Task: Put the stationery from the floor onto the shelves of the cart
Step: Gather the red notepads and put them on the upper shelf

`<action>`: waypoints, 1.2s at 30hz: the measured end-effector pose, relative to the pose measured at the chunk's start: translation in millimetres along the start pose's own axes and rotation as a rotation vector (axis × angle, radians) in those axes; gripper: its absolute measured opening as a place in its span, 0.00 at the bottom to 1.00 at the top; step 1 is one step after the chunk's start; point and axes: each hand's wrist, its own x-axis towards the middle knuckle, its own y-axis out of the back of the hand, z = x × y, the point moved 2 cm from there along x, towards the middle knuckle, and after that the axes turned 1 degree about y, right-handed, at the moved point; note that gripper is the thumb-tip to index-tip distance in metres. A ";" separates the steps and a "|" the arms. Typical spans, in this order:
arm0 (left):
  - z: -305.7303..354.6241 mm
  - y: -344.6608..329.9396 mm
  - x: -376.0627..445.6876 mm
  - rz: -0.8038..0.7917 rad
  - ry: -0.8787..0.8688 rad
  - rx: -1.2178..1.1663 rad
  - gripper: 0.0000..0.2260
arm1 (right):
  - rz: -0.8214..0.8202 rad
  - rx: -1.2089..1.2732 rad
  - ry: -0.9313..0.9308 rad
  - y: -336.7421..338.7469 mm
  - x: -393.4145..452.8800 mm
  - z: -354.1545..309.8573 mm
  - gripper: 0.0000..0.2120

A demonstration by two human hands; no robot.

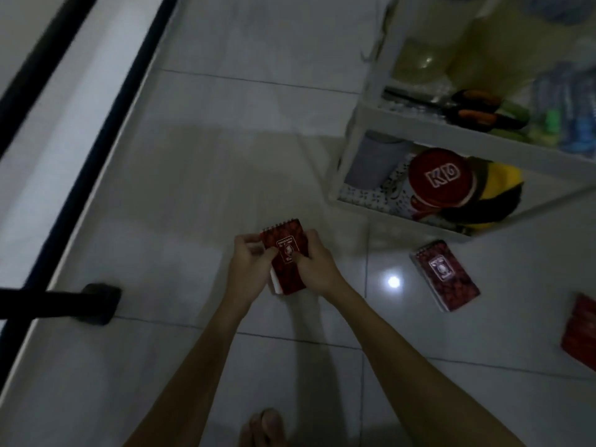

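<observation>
Both hands hold a small red spiral notepad (285,253) above the tiled floor, spiral edge away from me. My left hand (248,266) grips its left side and my right hand (314,264) grips its right side. A second red notepad (446,274) lies flat on the floor to the right, just in front of the cart. A third red item (580,333) lies at the right edge, partly cut off. The white cart (361,124) stands at the upper right, with scissors (474,109) on its middle shelf.
The cart's bottom shelf holds a red round tin (442,175), a grey cup (374,162) and a yellow-and-black item (496,191). A bed frame with a black leg (100,303) runs along the left. My foot (264,427) shows at the bottom.
</observation>
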 end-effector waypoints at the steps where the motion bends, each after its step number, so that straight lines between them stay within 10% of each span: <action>1: 1.7 -16.3 -3.0 -0.053 0.025 -0.055 0.17 | 0.018 0.038 -0.008 13.3 -4.8 4.3 0.11; 7: 2.9 -120.9 -26.2 -0.287 0.058 -0.108 0.13 | 0.190 0.080 0.031 83.9 -31.7 41.6 0.15; 14: 2.9 -175.7 -31.5 -0.357 -0.036 0.099 0.10 | 0.645 -0.472 -0.134 191.5 -64.6 112.5 0.26; 24: -8.7 -180.0 -37.0 -0.321 0.011 0.134 0.14 | 0.508 -0.696 -0.258 213.0 -69.5 135.1 0.44; 36: -5.2 -169.9 -38.9 -0.312 0.017 0.112 0.11 | 0.593 -1.010 -0.017 178.1 -80.5 111.9 0.19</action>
